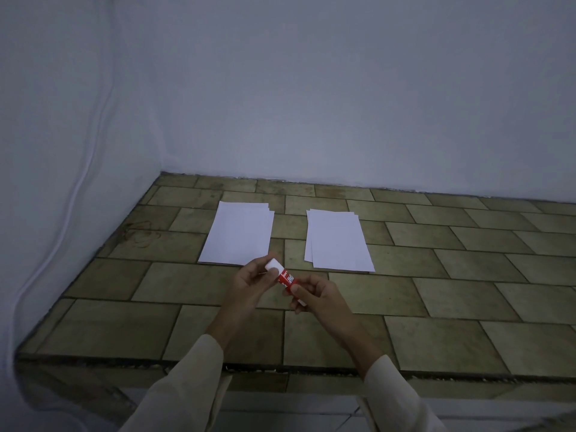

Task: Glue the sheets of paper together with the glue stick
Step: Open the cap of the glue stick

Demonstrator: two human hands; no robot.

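Holding the glue stick (286, 279) up over the desk (436, 307), both hands work on it together. The left hand (249, 280) has its fingers (260, 264) wrapped tight on the white cap (273, 265). The right hand (318, 296) pinches the red end, likely so the cap can come off. Two lots of paper, a left pile (238, 233) and a right pile (338, 241), lie flat just past the hands, near enough to reach for gluing.

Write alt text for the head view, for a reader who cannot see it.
Two hands hold a red glue stick over a tiled ledge: the left hand pinches its white cap, the right hand holds its body. Beyond lie a left paper stack and a right paper stack, apart, before a plain wall.
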